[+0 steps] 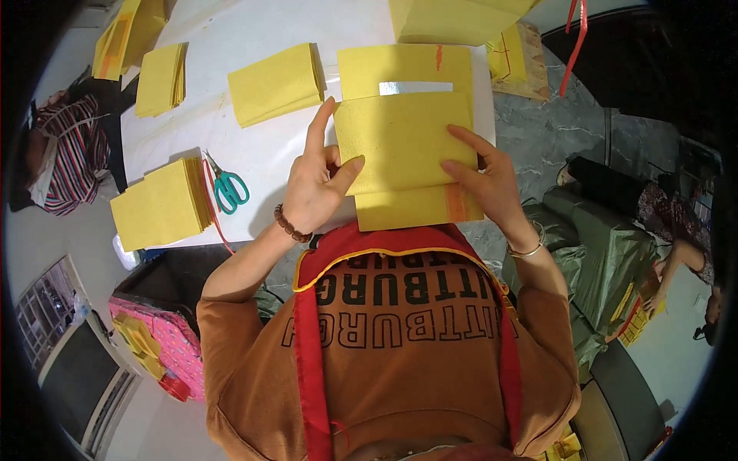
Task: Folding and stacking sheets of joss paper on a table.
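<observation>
Yellow paper sheet (400, 142), centre of frame, lies on a yellow stack (419, 206) at the near table (254, 142) edge. Judged thin, light, limp, easily creased; best taken at the side edges, flat. Left hand (311, 188): thumb pinches the sheet's left edge, forefinger straight up along it. Right hand (484, 180): fingers spread flat, pressing the right edge, nothing gripped. Another sheet with a silver strip (415, 87) just above. Green-handled scissors (229, 187) and more yellow stacks (163, 203) at left
</observation>
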`<state>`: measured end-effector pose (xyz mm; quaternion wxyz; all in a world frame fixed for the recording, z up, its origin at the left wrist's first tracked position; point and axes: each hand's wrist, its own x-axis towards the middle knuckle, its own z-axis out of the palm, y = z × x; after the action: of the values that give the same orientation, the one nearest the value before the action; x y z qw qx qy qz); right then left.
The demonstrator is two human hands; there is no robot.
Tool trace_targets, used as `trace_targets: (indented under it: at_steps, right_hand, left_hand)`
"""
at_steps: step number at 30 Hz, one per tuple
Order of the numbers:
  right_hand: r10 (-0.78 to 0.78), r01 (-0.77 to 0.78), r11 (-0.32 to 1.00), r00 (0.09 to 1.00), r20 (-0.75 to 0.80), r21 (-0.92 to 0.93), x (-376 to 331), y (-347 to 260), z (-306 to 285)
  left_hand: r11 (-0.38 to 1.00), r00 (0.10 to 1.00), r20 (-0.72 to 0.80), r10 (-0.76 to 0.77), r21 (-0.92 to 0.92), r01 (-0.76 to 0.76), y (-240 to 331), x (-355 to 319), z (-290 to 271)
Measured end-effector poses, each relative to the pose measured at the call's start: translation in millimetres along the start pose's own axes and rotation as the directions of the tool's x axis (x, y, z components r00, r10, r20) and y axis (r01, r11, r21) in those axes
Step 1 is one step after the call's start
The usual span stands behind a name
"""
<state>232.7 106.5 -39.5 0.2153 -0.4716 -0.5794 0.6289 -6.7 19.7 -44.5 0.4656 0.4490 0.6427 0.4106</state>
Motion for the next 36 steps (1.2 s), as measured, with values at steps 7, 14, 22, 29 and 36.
trace_targets:
  at_steps: [7, 14, 22, 29, 36]
  right_hand:
    - [-0.043, 0.042, 0.998, 0.999, -0.022, -0.041, -1, 1, 3]
    - [-0.083, 0.077, 0.992, 0.995, -0.055, -0.100, -1, 3, 4]
    - [-0.120, 0.116, 0.990, 0.992, -0.043, -0.075, -1, 13, 1]
    - [-0.529, 0.337, 0.608, 0.847, -0.051, -0.719, -22, 1, -4]
    - [-0.424, 0.491, 0.369, 0.844, 0.328, -0.789, -55, 27, 0]
  left_hand:
    - [0.982, 0.994, -0.024, -0.110, 0.149, 0.112, 19, -2, -2]
    - [0.458, 0.734, 0.260, 0.628, 0.639, -0.618, 46, 3, 15]
    - [0.350, 0.627, 0.627, 0.463, 0.520, -0.779, 25, 9, 38]
    - [0.445, 0.665, 0.645, 0.376, 0.504, -0.740, 22, 6, 40]
    - [0.427, 0.660, 0.657, 0.365, 0.511, -0.746, 16, 6, 41]
